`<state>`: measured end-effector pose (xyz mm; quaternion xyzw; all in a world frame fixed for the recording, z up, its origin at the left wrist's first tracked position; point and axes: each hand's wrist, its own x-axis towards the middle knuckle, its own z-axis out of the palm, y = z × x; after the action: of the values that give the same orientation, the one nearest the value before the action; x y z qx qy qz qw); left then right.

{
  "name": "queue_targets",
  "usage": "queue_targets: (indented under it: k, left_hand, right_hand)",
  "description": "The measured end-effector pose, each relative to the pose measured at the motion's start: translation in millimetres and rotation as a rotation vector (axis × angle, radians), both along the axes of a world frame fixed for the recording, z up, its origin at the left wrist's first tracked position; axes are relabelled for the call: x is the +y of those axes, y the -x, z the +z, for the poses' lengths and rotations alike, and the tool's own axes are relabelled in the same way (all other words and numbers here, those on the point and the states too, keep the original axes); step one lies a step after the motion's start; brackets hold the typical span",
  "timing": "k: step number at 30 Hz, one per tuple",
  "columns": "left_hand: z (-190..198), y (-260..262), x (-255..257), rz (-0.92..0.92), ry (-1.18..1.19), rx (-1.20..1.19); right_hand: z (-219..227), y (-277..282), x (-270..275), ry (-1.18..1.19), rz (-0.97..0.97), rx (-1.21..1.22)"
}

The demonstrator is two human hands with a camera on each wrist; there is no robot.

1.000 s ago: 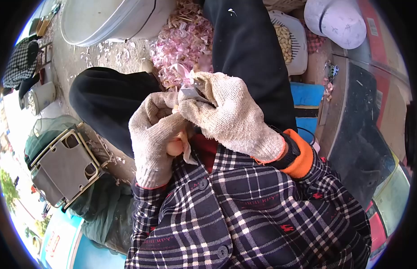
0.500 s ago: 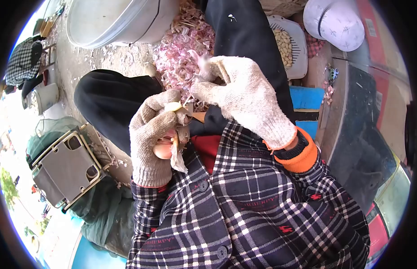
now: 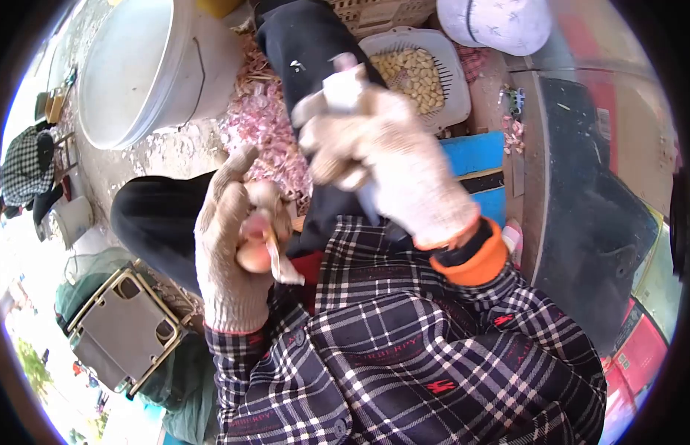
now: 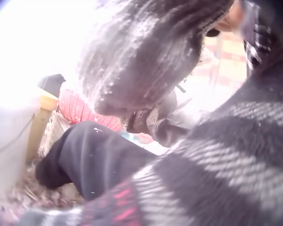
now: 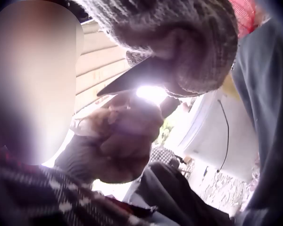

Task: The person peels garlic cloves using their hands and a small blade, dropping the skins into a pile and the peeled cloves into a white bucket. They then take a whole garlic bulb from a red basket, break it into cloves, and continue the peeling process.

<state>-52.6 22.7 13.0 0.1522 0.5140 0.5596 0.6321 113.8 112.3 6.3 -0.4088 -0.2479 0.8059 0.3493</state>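
In the head view, the gloved left hand [image 3: 230,245] curls round a pinkish garlic bulb [image 3: 253,254], with a strip of papery skin hanging beside it. The gloved right hand [image 3: 397,159] is up and to the right, apart from the bulb, over the dark trouser leg. It grips a knife, whose dark pointed blade [image 5: 125,80] juts from the glove in the right wrist view. A blurred whitish and pink thing [image 3: 345,85] shows at its fingers; I cannot tell what it is. The left wrist view is mostly glove [image 4: 141,56] and sleeve.
A white basket [image 3: 457,93] of pale cloves [image 3: 411,78] stands beyond the right hand. Pink peelings [image 3: 267,137] lie between the legs. A large white bucket [image 3: 178,89] is at upper left, a folded chair [image 3: 126,330] at left, and a blue thing [image 3: 474,152] right of the leg.
The right hand has drawn away from the left, toward the basket. The pale clove at the left fingertips half a second ago no longer shows there. The head view has shifted toward the basket.
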Motion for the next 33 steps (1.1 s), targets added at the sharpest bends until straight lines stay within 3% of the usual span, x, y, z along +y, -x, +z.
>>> queue_targets:
  k: [3,5,8,11,13,14,15,16,17,20,24,27,28,30,33]
  left_hand:
    - [-3.7,9.4,0.2,0.109,0.073,-0.418]
    - [-3.9,9.1,-0.3,0.101,0.073,-0.391]
    - [-5.2,6.6,0.1,0.079,0.06,-0.295]
    - [-2.5,2.7,-0.8,0.083,0.044,-0.162]
    - [-3.1,2.9,-1.4,0.072,0.009,-0.043]
    - [-3.4,3.0,-2.2,0.073,0.011,-0.044]
    - [-3.6,2.6,-3.3,0.108,0.021,-0.015]
    - [-4.1,2.1,-4.6,0.144,0.032,0.014]
    - [-6.8,-1.8,-4.3,0.136,-0.004,0.112]
    - [-0.4,-6.0,-5.3,0.185,0.058,0.218]
    - [-6.7,2.9,-12.7,0.067,0.101,0.335]
    - [-14.9,-0.1,-16.8,0.028,0.104,0.02]
    - [-25.5,8.8,-20.8,-0.032,0.23,-0.098]
    - [-25.8,5.7,-20.2,-0.044,0.27,0.114]
    - [-19.2,-5.6,-18.5,0.14,0.172,0.283]
  right_hand:
    - [-8.9,-48.3,28.5,-0.266,-0.141,-0.363]
    - [-32.7,-84.4,47.3,-0.342,-0.112,-0.791]
    - [-54.8,-112.4,56.4,-0.549,-0.019,-1.128]
    - [0.5,-63.8,32.1,-0.379,-0.047,-0.915]
    - [9.5,-30.0,7.7,-0.418,-0.015,-0.47]
    - [10.8,-18.7,-1.4,-0.457,0.18,-0.441]
    - [8.5,-1.7,-18.3,-0.632,0.153,-0.449]
    - [-6.8,13.0,-32.1,-0.991,0.14,-0.536]
    - [18.2,20.5,-34.8,-0.877,0.345,-0.646]
    - [18.0,36.9,-36.7,-0.956,0.527,-0.86]
    - [6.2,36.5,-36.7,-0.887,0.545,-0.795]
    - [8.4,34.2,-41.9,-1.0,0.583,-0.809]
    - [7.1,35.0,-44.3,-1.002,0.582,-0.808]
    - [5.2,38.0,-46.5,-0.962,0.555,-0.759]
    - [5.5,38.7,-47.1,-0.93,0.508,-0.797]
